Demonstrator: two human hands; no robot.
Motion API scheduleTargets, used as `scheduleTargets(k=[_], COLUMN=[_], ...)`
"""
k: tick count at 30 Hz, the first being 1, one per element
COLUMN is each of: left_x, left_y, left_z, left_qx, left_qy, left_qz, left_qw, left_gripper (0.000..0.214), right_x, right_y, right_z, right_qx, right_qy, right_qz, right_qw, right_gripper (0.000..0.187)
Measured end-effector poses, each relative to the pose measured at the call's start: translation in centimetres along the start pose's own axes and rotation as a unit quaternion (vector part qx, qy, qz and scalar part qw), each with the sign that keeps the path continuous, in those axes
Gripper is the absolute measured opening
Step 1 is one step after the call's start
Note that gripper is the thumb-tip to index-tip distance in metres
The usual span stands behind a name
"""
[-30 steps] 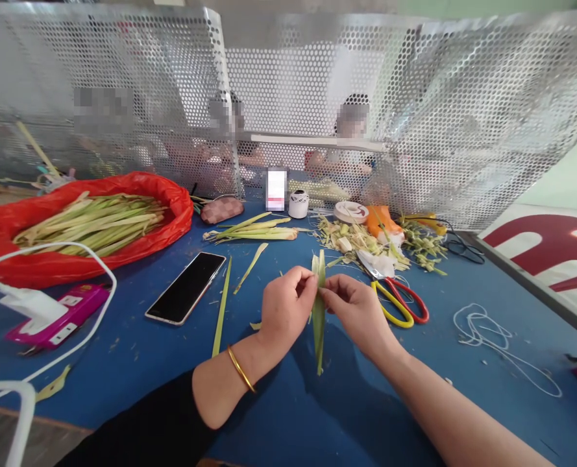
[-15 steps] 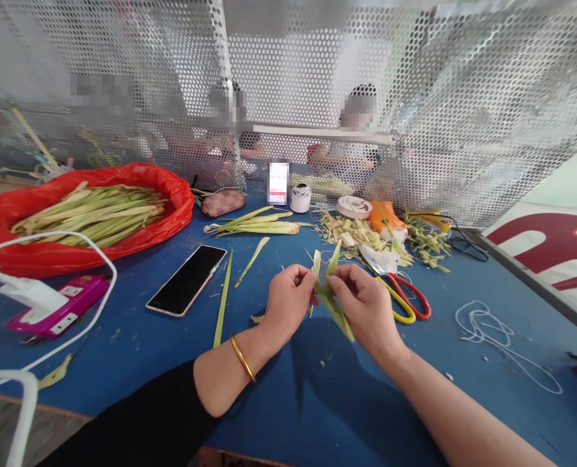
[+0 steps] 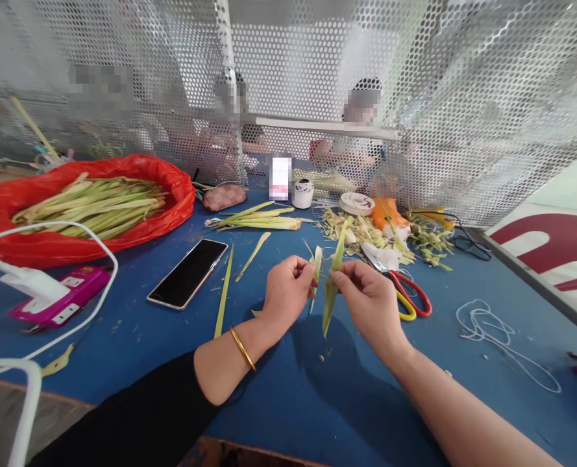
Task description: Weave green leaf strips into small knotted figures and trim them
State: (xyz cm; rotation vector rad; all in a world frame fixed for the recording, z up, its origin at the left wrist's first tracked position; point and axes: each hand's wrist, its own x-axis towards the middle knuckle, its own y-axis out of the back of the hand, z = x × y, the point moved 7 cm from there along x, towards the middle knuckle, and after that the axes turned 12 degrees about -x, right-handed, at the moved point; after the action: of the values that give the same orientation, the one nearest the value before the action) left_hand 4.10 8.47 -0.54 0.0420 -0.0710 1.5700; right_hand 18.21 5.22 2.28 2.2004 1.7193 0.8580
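Note:
Between finger and thumb, my left hand (image 3: 288,288) pinches a small pale leaf piece (image 3: 318,261) with thin strips. A wider green leaf strip (image 3: 333,285) stands nearly upright, gripped by my right hand (image 3: 368,295). A narrow gap separates the two pieces above the blue table (image 3: 269,415). Scissors with red and yellow handles (image 3: 417,301) lie just beyond my right hand, their blades partly covered by scraps. Left of my left hand lie a long green strip (image 3: 224,292) and a shorter strip (image 3: 254,254).
A red bag (image 3: 171,227) of long leaves stands at left, near a purple power strip (image 3: 81,288) with a white cable. A phone (image 3: 188,274), leaf bundle (image 3: 263,220), scrap pile (image 3: 339,228), tape roll (image 3: 356,203) and white thread (image 3: 487,331) lie around. Behind a perforated screen (image 3: 312,71) sit people.
My hands have moved slightly apart. The green strip in my right hand has swung from slanting across the left hand's piece to nearly upright, apart from it.

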Motion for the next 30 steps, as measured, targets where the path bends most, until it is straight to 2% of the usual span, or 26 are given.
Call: scheduleTargets(k=[7, 10, 14, 18, 22, 25, 27, 30], left_x=[0.4, 0.5, 0.8, 1.1, 1.7, 2.2, 2.4, 2.6], left_y=[0.1, 0.2, 0.5, 1.0, 1.7, 2.3, 2.7, 2.9], left_z=[-0.4, -0.7, -1.0, -0.9, -0.6, -0.5, -0.5, -0.2], left_qx=[0.002, 0.013, 0.039, 0.081, 0.117, 0.140, 0.154, 0.119], left_qy=[-0.011, -0.008, 0.006, 0.008, -0.003, -0.019, -0.026, 0.000], left_qz=[0.001, 0.005, 0.011, 0.019, 0.029, 0.039, 0.045, 0.040], left_qw=[1.000, 1.000, 0.999, 0.996, 0.993, 0.989, 0.987, 0.992], left_gripper=[0.019, 0.020, 0.018, 0.020, 0.022, 0.023, 0.023, 0.022], right_x=[-0.5, -0.7, -0.9, -0.9, -0.3, 0.1, 0.6, 1.6], right_y=[1.5, 2.0, 3.0, 4.9, 7.0, 8.5, 8.8, 7.7], right_z=[-1.3, -1.4, -1.6, -2.4, -2.9, -2.6, -1.9, -0.5], right_qx=[-0.078, -0.068, -0.008, 0.083, 0.235, 0.302, 0.313, 0.292], right_qy=[0.070, 0.080, 0.080, 0.076, 0.069, 0.044, 0.014, -0.041], right_qz=[0.090, 0.114, 0.144, 0.185, 0.197, 0.215, 0.209, 0.154], right_qw=[0.990, 0.988, 0.986, 0.976, 0.950, 0.928, 0.926, 0.943], right_gripper=[0.014, 0.014, 0.015, 0.016, 0.013, 0.015, 0.017, 0.024])
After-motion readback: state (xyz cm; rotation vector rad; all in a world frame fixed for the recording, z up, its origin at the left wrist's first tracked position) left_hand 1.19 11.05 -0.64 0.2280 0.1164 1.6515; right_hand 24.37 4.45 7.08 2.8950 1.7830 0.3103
